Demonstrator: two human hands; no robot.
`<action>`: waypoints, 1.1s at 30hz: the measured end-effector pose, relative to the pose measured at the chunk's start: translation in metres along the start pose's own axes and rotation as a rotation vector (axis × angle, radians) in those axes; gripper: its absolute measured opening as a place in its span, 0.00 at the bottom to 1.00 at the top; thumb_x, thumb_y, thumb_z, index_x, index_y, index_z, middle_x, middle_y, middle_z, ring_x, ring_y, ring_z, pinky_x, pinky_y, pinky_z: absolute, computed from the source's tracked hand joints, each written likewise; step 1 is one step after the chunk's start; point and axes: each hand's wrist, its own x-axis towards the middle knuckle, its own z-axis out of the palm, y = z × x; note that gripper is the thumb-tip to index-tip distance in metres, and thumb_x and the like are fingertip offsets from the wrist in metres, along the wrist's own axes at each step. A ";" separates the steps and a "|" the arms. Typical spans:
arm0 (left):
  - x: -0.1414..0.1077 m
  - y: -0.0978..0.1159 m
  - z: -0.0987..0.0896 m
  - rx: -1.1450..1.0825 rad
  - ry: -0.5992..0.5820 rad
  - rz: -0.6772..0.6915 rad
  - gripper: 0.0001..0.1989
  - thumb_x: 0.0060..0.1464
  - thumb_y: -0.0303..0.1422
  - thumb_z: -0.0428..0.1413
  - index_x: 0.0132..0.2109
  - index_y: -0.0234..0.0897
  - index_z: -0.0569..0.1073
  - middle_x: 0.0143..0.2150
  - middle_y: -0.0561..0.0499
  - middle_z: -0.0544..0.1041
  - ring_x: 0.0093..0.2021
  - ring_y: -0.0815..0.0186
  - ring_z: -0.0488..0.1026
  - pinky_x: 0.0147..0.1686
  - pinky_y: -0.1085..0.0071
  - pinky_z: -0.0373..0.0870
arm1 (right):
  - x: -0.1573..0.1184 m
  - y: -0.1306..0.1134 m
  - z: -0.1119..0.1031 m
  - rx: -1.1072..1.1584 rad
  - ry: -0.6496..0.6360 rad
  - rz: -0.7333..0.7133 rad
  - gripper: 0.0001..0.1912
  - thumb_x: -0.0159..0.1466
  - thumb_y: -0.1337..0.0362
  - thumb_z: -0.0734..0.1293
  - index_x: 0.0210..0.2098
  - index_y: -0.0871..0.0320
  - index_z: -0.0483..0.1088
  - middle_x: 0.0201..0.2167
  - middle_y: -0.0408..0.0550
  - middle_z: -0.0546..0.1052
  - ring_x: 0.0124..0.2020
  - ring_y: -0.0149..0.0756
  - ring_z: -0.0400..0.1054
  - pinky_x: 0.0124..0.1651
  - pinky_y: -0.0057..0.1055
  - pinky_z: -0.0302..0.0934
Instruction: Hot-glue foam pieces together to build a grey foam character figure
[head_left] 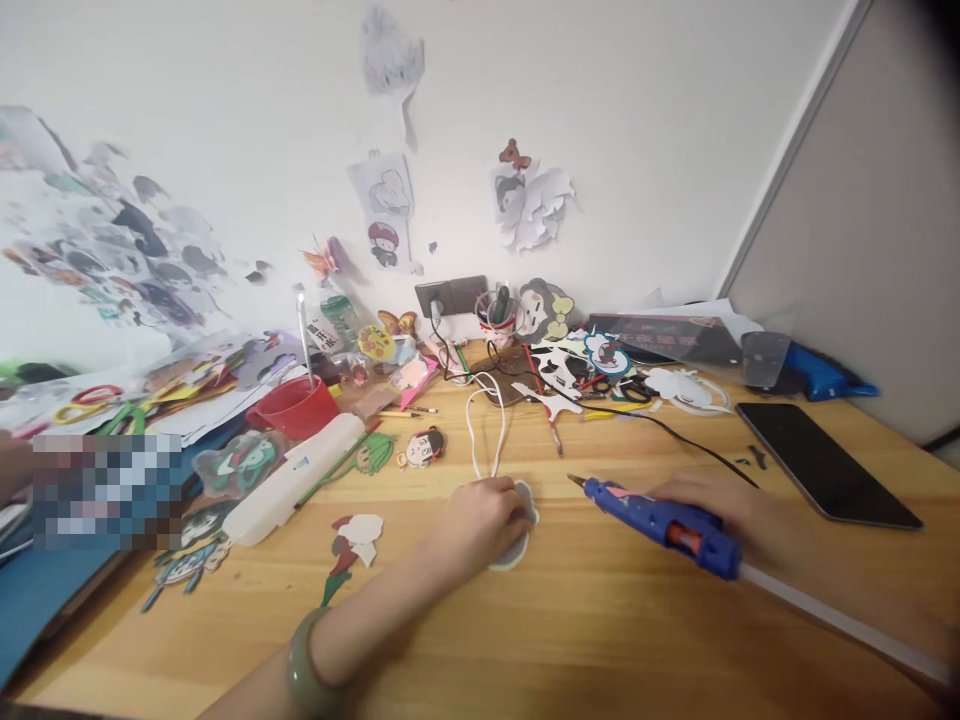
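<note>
My left hand (480,520), with a green bangle (307,665) at its wrist, is on the wooden table (600,640). Its curled fingers grip a small grey paper cutout (516,552) with a pale edge, partly hidden under the hand. A loop of white cord (472,425) runs down behind that hand. To the right, my right hand (720,510) is wrapped round a blue hot glue gun (660,520). The gun's metal nozzle points left, apart from the cutout, and a long translucent glue stick (840,620) sticks out of its back.
A dark tablet (825,465) lies at the right. On the left are a white case (292,480), a red cup (300,405) and painted cutouts (352,545). Pens, scissors and paper figures crowd the back, near a power strip (457,296). Another person's arm (19,465) shows at far left.
</note>
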 end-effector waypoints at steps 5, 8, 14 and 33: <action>-0.002 -0.001 0.002 0.039 0.021 0.083 0.11 0.58 0.33 0.48 0.35 0.34 0.75 0.32 0.47 0.74 0.34 0.63 0.72 0.31 0.72 0.67 | -0.004 -0.012 0.012 -0.093 -0.194 -0.021 0.09 0.56 0.71 0.61 0.34 0.53 0.69 0.30 0.45 0.73 0.30 0.38 0.68 0.32 0.31 0.58; -0.003 0.000 0.003 0.056 0.044 0.125 0.14 0.59 0.32 0.47 0.33 0.33 0.75 0.31 0.46 0.73 0.32 0.63 0.71 0.30 0.71 0.67 | -0.006 -0.020 0.017 -0.144 -0.220 -0.025 0.09 0.55 0.72 0.61 0.32 0.54 0.68 0.29 0.45 0.72 0.30 0.38 0.67 0.31 0.31 0.56; -0.006 -0.003 0.005 0.047 0.100 0.188 0.17 0.60 0.33 0.44 0.30 0.33 0.74 0.28 0.47 0.72 0.29 0.66 0.70 0.28 0.73 0.65 | -0.006 -0.028 0.025 -0.158 -0.194 -0.108 0.06 0.55 0.70 0.63 0.32 0.53 0.66 0.28 0.46 0.72 0.30 0.40 0.67 0.28 0.32 0.55; -0.006 -0.011 0.007 -0.050 0.136 0.208 0.11 0.57 0.30 0.49 0.34 0.36 0.76 0.30 0.50 0.73 0.30 0.68 0.70 0.28 0.75 0.63 | -0.002 -0.028 0.041 -0.203 -0.201 -0.142 0.06 0.55 0.70 0.63 0.32 0.55 0.66 0.30 0.43 0.70 0.30 0.35 0.66 0.27 0.28 0.50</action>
